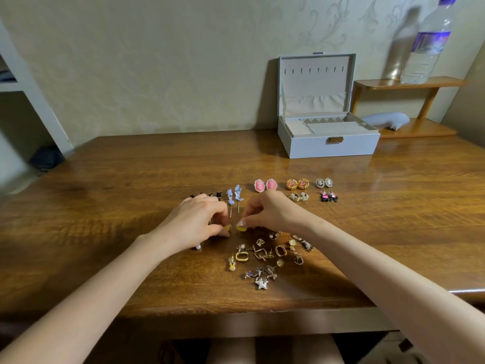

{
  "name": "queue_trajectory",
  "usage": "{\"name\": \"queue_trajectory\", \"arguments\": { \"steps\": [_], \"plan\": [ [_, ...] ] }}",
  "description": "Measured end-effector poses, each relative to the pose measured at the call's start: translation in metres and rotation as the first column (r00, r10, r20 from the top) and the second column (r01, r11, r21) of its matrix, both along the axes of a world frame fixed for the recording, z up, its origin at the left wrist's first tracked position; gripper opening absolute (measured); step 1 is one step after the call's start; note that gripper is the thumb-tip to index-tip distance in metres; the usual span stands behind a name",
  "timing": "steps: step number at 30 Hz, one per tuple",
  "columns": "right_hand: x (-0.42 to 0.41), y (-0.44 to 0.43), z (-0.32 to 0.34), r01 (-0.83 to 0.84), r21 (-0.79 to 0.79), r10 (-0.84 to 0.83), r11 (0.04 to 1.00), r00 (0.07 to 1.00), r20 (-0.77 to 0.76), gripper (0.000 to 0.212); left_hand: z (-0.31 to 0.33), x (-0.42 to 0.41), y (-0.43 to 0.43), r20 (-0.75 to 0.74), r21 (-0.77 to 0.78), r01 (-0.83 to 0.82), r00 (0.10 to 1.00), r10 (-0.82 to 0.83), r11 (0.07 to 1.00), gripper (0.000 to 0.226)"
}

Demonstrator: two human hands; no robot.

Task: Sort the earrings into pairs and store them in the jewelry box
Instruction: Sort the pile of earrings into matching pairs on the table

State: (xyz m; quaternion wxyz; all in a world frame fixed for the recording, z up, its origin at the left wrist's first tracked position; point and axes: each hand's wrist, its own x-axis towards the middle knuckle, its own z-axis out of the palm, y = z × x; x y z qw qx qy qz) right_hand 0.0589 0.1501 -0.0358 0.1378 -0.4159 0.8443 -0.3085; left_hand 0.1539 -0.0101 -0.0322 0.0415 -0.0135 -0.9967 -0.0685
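Observation:
My left hand [195, 222] pinches a small yellow earring [227, 228] just above the wooden table [131, 179]. My right hand [265, 212] pinches a matching yellow earring [241, 227] beside it. Behind my hands lie sorted pairs: black cat earrings [215, 195], blue flower earrings [234, 197], pink cameo earrings [265, 185], gold-rimmed pink studs [297, 184], silver cameo studs [324, 182], cream earrings [299, 197] and pink-black earrings [328, 197]. A loose heap of gold and silver earrings [265, 258] lies in front. The grey jewelry box [328, 143] stands with its lid up at the back right.
A pearl earring [197, 246] peeks out under my left wrist. A small wooden shelf [409, 84] at the far right carries a plastic water bottle [427, 43]; a grey pouch [385, 119] lies below it. The table's front edge runs close to my body.

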Motion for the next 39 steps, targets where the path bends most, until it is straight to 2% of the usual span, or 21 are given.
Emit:
{"name": "queue_trajectory", "arguments": {
  "steps": [9,16,30,36,39],
  "plan": [
    [0.0,-0.011,-0.007,0.089,0.027,-0.087,0.996,0.994,-0.071,0.015,0.002,-0.007,-0.005,-0.039,0.041,-0.042,0.998,0.044,0.998,0.009],
    [0.003,-0.015,-0.01,0.155,0.031,-0.15,0.987,0.979,-0.139,0.017,0.002,-0.008,-0.005,-0.031,0.093,-0.072,0.997,0.075,0.993,0.012],
    [0.004,-0.009,-0.01,0.129,-0.003,-0.128,0.992,0.978,-0.166,0.019,0.0,-0.005,-0.008,-0.058,0.117,-0.079,0.995,0.086,0.99,0.008],
    [0.003,0.007,-0.001,0.103,-0.073,-0.114,0.992,0.981,-0.154,0.004,0.008,0.009,0.003,-0.176,0.188,0.003,0.984,0.031,0.982,0.009],
    [0.004,0.015,0.004,0.059,-0.116,-0.077,0.991,0.985,-0.152,0.004,0.014,0.016,0.011,-0.106,0.218,0.076,0.993,-0.054,0.973,0.013]
  ]
}}
